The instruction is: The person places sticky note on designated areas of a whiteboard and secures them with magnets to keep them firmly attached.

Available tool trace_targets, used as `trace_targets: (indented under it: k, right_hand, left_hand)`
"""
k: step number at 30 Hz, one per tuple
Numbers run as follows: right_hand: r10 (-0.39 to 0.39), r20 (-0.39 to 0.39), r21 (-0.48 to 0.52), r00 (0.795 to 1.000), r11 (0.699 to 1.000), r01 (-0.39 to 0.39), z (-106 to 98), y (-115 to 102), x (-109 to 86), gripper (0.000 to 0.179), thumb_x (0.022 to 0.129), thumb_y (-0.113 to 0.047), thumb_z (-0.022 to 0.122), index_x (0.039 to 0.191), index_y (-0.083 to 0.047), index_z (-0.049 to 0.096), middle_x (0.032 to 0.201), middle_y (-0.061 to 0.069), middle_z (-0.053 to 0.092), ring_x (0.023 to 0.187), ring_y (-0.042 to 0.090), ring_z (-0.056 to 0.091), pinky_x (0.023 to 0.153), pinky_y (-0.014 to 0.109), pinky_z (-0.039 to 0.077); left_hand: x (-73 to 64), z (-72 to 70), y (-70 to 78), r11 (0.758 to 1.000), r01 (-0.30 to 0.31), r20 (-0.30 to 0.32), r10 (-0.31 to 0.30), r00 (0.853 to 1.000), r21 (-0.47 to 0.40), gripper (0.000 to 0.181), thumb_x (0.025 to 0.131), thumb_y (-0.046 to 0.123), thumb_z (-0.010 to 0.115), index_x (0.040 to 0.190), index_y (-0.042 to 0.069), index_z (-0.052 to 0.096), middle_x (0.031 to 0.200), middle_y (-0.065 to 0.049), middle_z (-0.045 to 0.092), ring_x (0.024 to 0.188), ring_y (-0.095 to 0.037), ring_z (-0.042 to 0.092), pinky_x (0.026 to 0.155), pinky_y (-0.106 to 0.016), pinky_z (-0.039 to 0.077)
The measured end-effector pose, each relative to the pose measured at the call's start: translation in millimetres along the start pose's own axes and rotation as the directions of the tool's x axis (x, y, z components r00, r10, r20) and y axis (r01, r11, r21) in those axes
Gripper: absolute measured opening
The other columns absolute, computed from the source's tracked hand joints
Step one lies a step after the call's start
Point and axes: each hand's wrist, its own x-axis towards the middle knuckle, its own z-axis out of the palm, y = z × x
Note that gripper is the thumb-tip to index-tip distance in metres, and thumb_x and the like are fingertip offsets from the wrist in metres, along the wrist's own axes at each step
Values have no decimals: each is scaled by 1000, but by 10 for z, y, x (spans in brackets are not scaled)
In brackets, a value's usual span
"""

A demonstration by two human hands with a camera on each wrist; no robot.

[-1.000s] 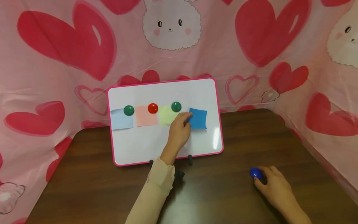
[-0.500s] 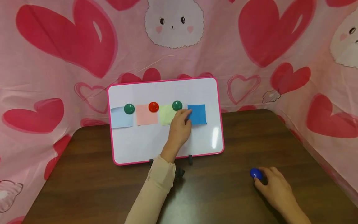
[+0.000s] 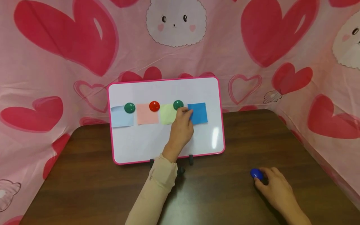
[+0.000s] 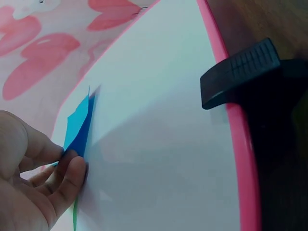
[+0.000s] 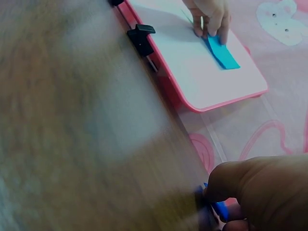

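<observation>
My left hand [image 3: 181, 128] pinches the left edge of a blue paper square [image 3: 199, 113] between thumb and fingers, at the right side of a whiteboard [image 3: 135, 145]. In the left wrist view the paper's free part [image 4: 77, 120] stands slightly off the board. Down at the right, my right hand [image 3: 277, 187] holds a round blue magnet [image 3: 256, 174] between thumb and fingers, at the table surface. The right wrist view shows only the edge of this magnet [image 5: 220, 210], partly hidden by the fingers.
The pink-framed board leans on a black stand [image 3: 191, 160] upon the wooden table [image 3: 225, 184]. Light blue [image 3: 121, 119], pink [image 3: 147, 116] and pale green [image 3: 166, 116] papers hang there under green [image 3: 129, 107], red [image 3: 154, 106] and green [image 3: 178, 104] magnets. Heart-printed cloth [image 3: 126, 59] hangs behind.
The blue paper has shifted slightly up and left on the board, and its tilt has changed. My left fingers are bent more around its edge. The right hand stays with the blue magnet.
</observation>
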Motion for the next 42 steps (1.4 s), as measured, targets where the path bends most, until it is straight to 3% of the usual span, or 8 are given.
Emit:
trace_targets:
  k: [5, 10, 14, 18, 22, 28, 34, 42]
  right_hand:
    - [-5, -5, -1, 1000, 1000, 5, 10, 5, 1, 47, 87, -19, 75, 121, 9, 62, 104, 19, 60, 94, 40, 60, 71, 57, 49]
    - [-6, -13, 1, 1000, 1000, 6, 13, -2, 0, 46, 86, -18, 76, 121, 9, 62, 103, 19, 60, 93, 39, 60, 71, 57, 50]
    - [-8, -22, 2, 1000, 1000, 8, 17, -5, 7, 47, 85, -18, 77, 121, 9, 62, 103, 18, 60, 94, 40, 61, 72, 58, 49]
    - [-8, -33, -1, 999, 1000, 8, 20, -5, 12, 47, 85, -18, 78, 120, 9, 63, 103, 18, 61, 93, 39, 61, 72, 58, 49]
    - [-12, -45, -5, 999, 1000, 12, 30, -5, 10, 46, 84, -17, 78, 119, 8, 63, 102, 17, 61, 92, 38, 61, 71, 57, 49]
    - [-23, -59, -5, 998, 1000, 22, 42, -14, -1, 46, 84, -17, 78, 119, 9, 64, 102, 18, 61, 93, 39, 61, 71, 57, 49]
    - [-17, -48, 0, 999, 1000, 17, 36, -27, -13, 46, 86, -19, 76, 120, 9, 63, 103, 18, 61, 94, 40, 60, 74, 58, 48]
    - [-13, -58, 16, 998, 1000, 14, 19, -53, 15, 45, 88, -22, 76, 119, 8, 63, 102, 15, 62, 87, 30, 60, 69, 46, 48]
  left_hand:
    - [-2, 17, -5, 998, -5, 21, 3, 1000, 63, 41, 102, 4, 53, 143, 0, 55, 146, -14, 43, 128, -29, 56, 102, -35, 45]
    - [-9, 28, -10, 988, -55, 19, 53, 998, 146, 41, 101, 4, 56, 142, -2, 55, 149, -15, 39, 130, -28, 54, 98, -33, 49]
    - [-6, 34, -1, 974, -65, 22, 62, 998, 216, 45, 100, 8, 61, 144, -1, 53, 159, -14, 29, 136, -28, 48, 94, -32, 51]
    - [-1, 37, 11, 956, -79, 35, 72, 997, 283, 52, 98, 11, 65, 146, 0, 50, 165, -11, 20, 134, -28, 50, 93, -32, 52]
    - [-11, 50, 0, 937, -127, 25, 125, 992, 325, 47, 98, 9, 63, 143, -2, 53, 162, -12, 29, 120, -29, 59, 87, -31, 55]
    - [-27, 65, -29, 929, -160, 3, 169, 986, 334, 41, 98, 5, 60, 138, -5, 57, 148, -15, 46, 116, -30, 61, 88, -34, 55]
    - [-25, 59, -27, 941, -145, 23, 145, 989, 307, 41, 99, 4, 58, 139, -5, 55, 149, -15, 46, 121, -31, 58, 93, -34, 53]
    - [-27, 58, -18, 953, -128, 18, 128, 992, 275, 41, 99, 3, 57, 139, -6, 56, 149, -15, 45, 119, -31, 59, 90, -34, 54]
